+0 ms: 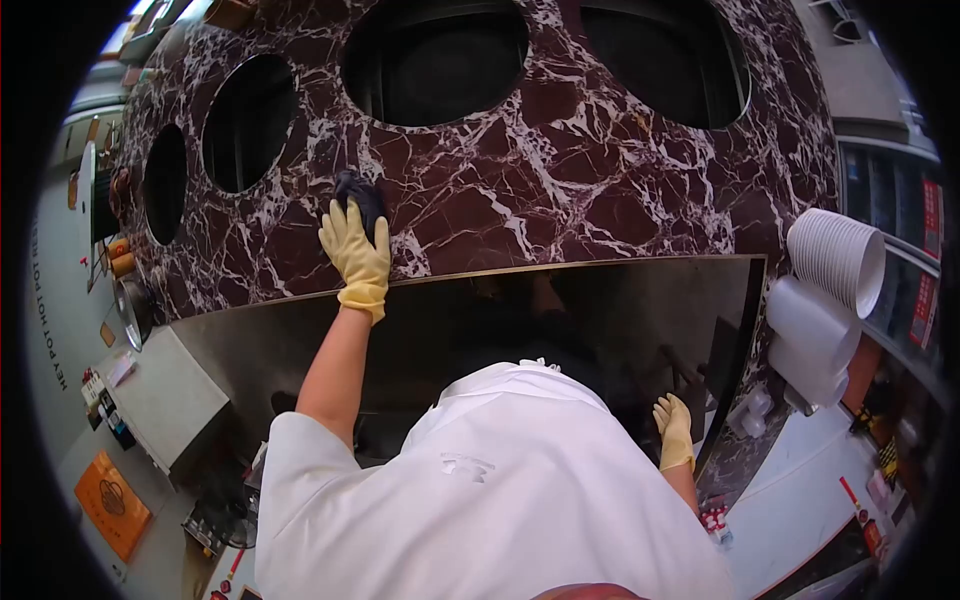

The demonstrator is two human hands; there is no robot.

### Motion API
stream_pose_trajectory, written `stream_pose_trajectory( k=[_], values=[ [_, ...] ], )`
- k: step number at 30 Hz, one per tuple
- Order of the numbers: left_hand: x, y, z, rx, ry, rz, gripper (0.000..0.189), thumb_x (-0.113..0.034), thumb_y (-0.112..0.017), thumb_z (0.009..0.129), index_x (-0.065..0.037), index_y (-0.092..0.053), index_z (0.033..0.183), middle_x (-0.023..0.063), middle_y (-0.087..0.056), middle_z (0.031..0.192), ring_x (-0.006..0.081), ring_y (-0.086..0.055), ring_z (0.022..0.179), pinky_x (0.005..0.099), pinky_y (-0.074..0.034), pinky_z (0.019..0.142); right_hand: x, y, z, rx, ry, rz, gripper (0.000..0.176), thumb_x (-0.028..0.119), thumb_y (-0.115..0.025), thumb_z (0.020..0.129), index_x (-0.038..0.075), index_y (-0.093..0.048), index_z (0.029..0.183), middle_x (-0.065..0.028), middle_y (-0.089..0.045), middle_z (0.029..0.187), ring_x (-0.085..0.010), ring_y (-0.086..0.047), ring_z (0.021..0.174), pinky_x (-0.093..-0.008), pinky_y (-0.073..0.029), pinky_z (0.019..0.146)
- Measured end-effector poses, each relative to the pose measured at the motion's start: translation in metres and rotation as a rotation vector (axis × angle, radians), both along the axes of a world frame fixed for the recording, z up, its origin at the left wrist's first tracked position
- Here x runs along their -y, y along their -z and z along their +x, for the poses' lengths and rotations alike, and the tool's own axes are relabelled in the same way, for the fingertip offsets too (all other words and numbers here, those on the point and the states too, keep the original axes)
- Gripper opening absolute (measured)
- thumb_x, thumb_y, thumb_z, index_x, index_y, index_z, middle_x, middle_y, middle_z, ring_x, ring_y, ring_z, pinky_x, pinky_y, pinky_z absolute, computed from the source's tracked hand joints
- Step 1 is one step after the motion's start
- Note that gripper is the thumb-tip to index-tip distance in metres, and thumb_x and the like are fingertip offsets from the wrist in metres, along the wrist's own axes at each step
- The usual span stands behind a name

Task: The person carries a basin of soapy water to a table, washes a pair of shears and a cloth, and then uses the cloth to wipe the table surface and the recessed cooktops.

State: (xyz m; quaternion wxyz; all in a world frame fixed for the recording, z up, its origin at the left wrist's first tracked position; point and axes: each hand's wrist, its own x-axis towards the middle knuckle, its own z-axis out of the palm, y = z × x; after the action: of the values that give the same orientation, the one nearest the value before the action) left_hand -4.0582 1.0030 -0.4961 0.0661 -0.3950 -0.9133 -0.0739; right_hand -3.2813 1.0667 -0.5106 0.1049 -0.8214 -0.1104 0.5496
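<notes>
My left hand, in a pale yellow rubber glove, reaches out over the dark red marble-patterned counter. Bunched under its fingers is a black cloth, pressed against the counter surface; part of the cloth is hidden by the glove. My right hand wears a matching yellow glove and hangs low at my right side, near the dark edge below the counter. Its fingers are loosely stretched and slightly apart, with nothing visible in them.
Several round dark openings are cut into the counter beyond my left hand. Stacked white bowls and clear plastic containers stand at the right edge. A grey cabinet is on the left, above an orange sign.
</notes>
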Motion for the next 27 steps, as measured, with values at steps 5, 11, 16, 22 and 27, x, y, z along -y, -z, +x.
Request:
stream_pose_trajectory(
  k=[5, 11, 16, 22, 27],
  values=[
    [-0.109, -0.009, 0.137, 0.065, 0.177, 0.049, 0.079, -0.05, -0.069, 0.098, -0.002, -0.053, 0.159, 0.0323, -0.042, 0.167, 0.0579, -0.036, 0.152, 0.0673, -0.018, 0.129, 0.024, -0.004, -0.072, -0.065, -0.16, 0.016, 0.049, 0.03, -0.058, 0.114, 0.002, -0.054, 0.154, -0.0237, -0.064, 0.148, -0.0328, -0.07, 0.126, -0.0413, -0.059, 0.106],
    [-0.239, 0.003, 0.288, 0.394, 0.707, 0.194, 0.08, -0.046, -0.072, 0.097, -0.008, -0.049, 0.163, 0.0248, -0.039, 0.172, 0.0533, -0.029, 0.159, 0.0636, -0.014, 0.134, 0.018, -0.037, -0.14, -0.105, -0.335, 0.141, 0.046, 0.027, -0.06, 0.113, -0.001, -0.058, 0.149, -0.0217, -0.068, 0.142, -0.0282, -0.072, 0.119, -0.0385, -0.058, 0.105],
    [-0.215, -0.01, 0.225, 0.424, 0.727, 0.191, 0.072, -0.039, -0.076, 0.094, -0.015, -0.057, 0.159, 0.0219, -0.045, 0.169, 0.0496, -0.036, 0.157, 0.0575, -0.02, 0.134, -0.034, -0.066, -0.179, -0.124, -0.281, 0.355, 0.039, 0.019, -0.061, 0.113, -0.002, -0.061, 0.145, -0.0177, -0.07, 0.137, -0.024, -0.071, 0.117, -0.0364, -0.056, 0.107],
    [-0.243, -0.017, 0.203, 0.437, 0.455, 0.195, 0.06, -0.043, -0.07, 0.103, -0.016, -0.06, 0.156, 0.0214, -0.046, 0.169, 0.0474, -0.034, 0.16, 0.055, -0.02, 0.134, -0.172, -0.08, -0.362, -0.266, -0.765, 1.062, 0.038, 0.002, -0.068, 0.102, -0.004, -0.067, 0.14, -0.0188, -0.074, 0.136, -0.0275, -0.071, 0.126, -0.0368, -0.053, 0.113],
    [-0.281, -0.011, 0.122, 0.657, 0.375, 0.6, 0.04, -0.024, -0.064, 0.109, -0.013, -0.068, 0.147, 0.0203, -0.058, 0.16, 0.0426, -0.043, 0.156, 0.0494, -0.034, 0.13, -0.24, -0.053, -0.486, 0.428, -1.515, 1.087, 0.091, 0.056, -0.075, 0.094, 0.007, -0.045, 0.164, -0.0299, -0.042, 0.168, -0.0516, -0.033, 0.158, -0.06, -0.018, 0.133]
  ],
)
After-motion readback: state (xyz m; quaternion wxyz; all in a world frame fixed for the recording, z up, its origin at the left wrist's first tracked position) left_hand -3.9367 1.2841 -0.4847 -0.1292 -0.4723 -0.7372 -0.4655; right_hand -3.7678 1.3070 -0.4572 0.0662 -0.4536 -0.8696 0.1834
